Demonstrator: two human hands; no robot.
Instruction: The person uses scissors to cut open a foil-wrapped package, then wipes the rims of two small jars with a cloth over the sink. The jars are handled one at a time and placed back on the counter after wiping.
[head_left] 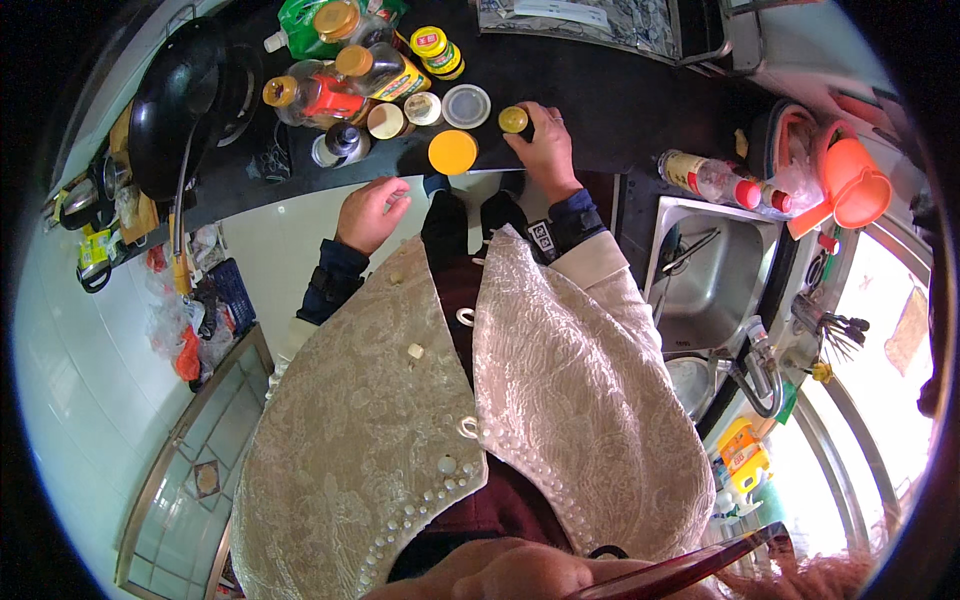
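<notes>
My right hand (545, 152) reaches over the dark counter, its thumb and fingers around a small jar with a yellow-gold lid (513, 120). The jar's body is mostly hidden under the lid. My left hand (372, 214) hovers by the counter's front edge, fingers loosely bent, with nothing seen in it. Between the hands stands a container with a wide orange-yellow lid (453, 152). Behind it is a round container with a pale grey lid (466, 106), beside a small white-lidded jar (423, 108) and a cream-lidded jar (386, 121).
Several sauce bottles (330, 97) and a yellow-lidded jar (437, 52) crowd the counter's back left. A black wok (180, 105) sits farther left. On the right are a clear red-capped bottle (708, 178), a steel sink (715, 275) and an orange dipper (858, 190).
</notes>
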